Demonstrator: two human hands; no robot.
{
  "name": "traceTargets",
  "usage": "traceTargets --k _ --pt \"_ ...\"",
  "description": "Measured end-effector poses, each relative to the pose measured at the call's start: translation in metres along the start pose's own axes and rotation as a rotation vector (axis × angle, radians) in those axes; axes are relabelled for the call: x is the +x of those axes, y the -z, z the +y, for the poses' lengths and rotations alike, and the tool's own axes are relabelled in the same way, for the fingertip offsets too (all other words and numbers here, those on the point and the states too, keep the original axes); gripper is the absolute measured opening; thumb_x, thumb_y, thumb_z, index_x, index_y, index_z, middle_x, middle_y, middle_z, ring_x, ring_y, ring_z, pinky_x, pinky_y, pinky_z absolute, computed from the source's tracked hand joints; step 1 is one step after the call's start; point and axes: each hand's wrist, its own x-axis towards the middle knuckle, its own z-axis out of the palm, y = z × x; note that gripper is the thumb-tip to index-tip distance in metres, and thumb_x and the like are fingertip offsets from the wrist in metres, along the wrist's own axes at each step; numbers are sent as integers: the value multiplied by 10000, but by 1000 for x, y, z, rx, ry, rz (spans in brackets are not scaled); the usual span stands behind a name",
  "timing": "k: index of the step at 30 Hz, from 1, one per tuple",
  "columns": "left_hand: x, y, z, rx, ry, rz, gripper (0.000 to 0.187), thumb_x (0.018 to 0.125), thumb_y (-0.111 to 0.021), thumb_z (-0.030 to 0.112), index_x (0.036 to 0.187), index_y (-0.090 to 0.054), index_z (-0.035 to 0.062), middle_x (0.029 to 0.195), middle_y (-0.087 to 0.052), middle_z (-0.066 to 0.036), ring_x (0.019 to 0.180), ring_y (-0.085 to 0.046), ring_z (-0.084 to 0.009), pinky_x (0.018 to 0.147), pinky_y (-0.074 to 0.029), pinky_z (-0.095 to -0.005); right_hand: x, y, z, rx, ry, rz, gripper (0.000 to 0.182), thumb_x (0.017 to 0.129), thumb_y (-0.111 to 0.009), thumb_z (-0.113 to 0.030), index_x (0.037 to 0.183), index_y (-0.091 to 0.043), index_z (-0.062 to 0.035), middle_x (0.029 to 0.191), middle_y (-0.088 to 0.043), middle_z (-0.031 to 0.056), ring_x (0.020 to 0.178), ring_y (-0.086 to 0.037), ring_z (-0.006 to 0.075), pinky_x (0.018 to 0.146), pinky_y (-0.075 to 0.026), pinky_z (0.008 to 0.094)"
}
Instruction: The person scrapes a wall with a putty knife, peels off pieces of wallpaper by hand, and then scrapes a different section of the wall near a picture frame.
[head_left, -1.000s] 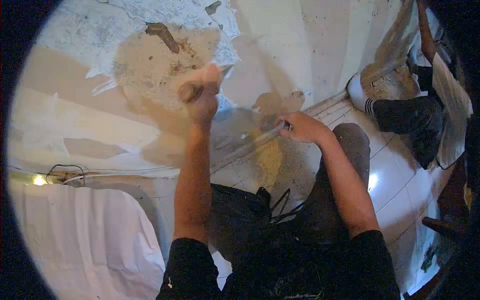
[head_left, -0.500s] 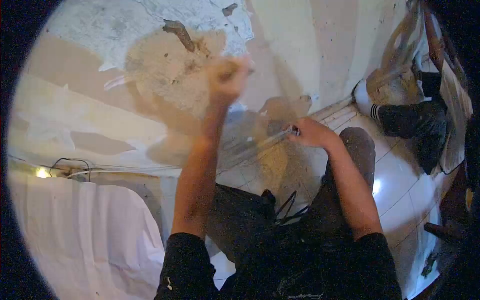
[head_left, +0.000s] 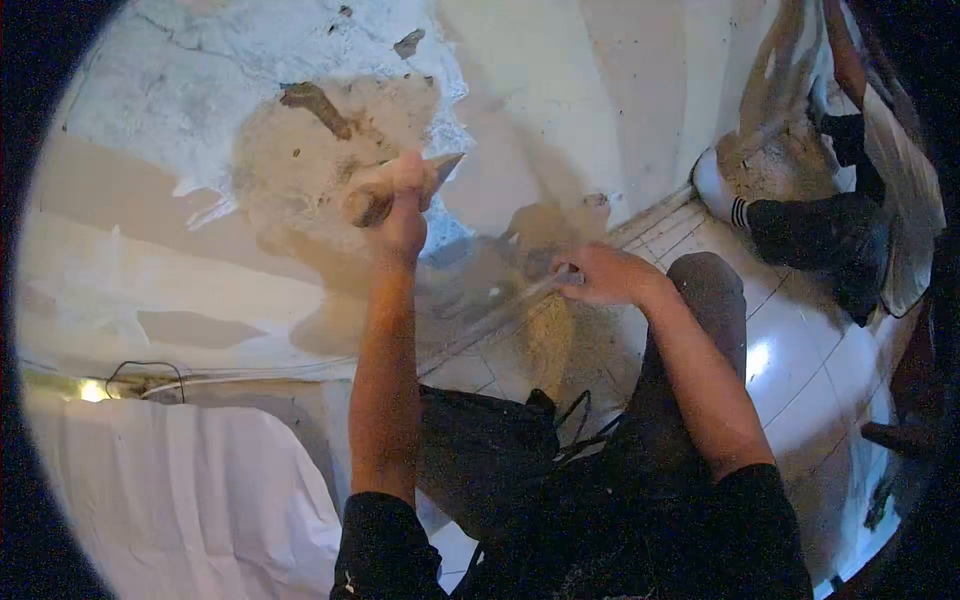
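My left hand is closed around a scraper with a thick rounded handle. Its pointed metal blade sticks out to the right of my fingers, overlapping the lower right of a bare, sandy patch on the wall. Ragged white plaster surrounds much of that patch. Lower and to the right, my right hand is closed over my bent knee, near the foot of the wall. A short grey end shows at its fingers; I cannot tell what it belongs to.
At the right, another person's dark-trousered leg and white shoe are close to the wall. Debris lies beside them. White tiles cover the floor. A white sheet hangs at lower left, below cables and a small light.
The view has shifted, so the wall sits lower and further left. My left hand, blurred before, now shows the scraper plainly. My right hand stays in much the same place.
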Motion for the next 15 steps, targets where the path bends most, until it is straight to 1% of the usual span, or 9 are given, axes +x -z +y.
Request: traceTargets --k 3,5,8,10,11,12,13,14,15 --pt "6 -9 8 105 53 -25 315 882 -578 376 775 -587 79 710 -509 38 628 -422 -68 578 -342 -219 2 3 9 -5 -8 -6 393 780 -640 -288 1090 -587 -52 937 -633 175 884 -612 334 803 -478 444" --pt "8 -16 11 170 95 -59 319 883 -563 382 807 -597 74 736 -509 39 653 -427 -65 598 -346 -212 0 6 5 -47 -97 -59 401 779 -645 -293 1093 -588 -52 956 -632 190 906 -612 338 809 -479 440" --pt "-2 -9 19 298 186 -65 336 886 -541 391 855 -612 65 775 -510 39 690 -434 -61 629 -352 -200 2 5 11 -28 -32 -28 403 773 -646 -287 1096 -591 -53 971 -633 206 932 -617 335 812 -481 437" --pt "3 -3 13 330 197 -67 343 887 -534 395 871 -617 62 787 -511 40 702 -436 -60 639 -354 -196 2 4 9 -32 -50 -27 403 768 -646 -290 1092 -594 -57 956 -633 201 922 -618 332 808 -483 435" --pt "8 8 -1 -111 53 -223 282 880 -561 340 849 -602 63 767 -513 34 687 -443 -65 629 -358 -205 0 2 9 -23 -77 -29 403 763 -647 -292 1089 -598 -61 942 -633 197 912 -619 328 803 -484 434" --pt "14 10 -2 -554 -93 -378 227 873 -588 285 828 -588 64 747 -515 28 671 -451 -70 619 -361 -213 1 1 12 -19 -80 -22 403 763 -647 -292 1089 -598 -61 942 -633 197 912 -619 328 803 -484 434" --pt "14 5 -5 -555 -92 -387 227 873 -588 285 828 -588 64 747 -515 28 671 -451 -70 619 -361 -213 3 0 15 -12 -74 -26 393 762 -643 -286 1083 -599 -64 933 -633 194 904 -618 327 805 -484 434" --pt "8 -2 -8 -274 -240 -262 203 865 -609 240 769 -550 71 679 -499 30 603 -431 -80 560 -336 -234 3 -2 16 -6 -62 -43 383 762 -639 -280 1078 -601 -68 925 -632 190 896 -617 327 806 -483 433" --pt "4 -9 -6 17 -390 -120 222 857 -630 195 710 -512 79 611 -483 32 534 -412 -91 501 -312 -254 5 0 11 -13 -47 -55 383 762 -639 -280 1078 -601 -68 925 -632 190 896 -617 327 806 -483 433"
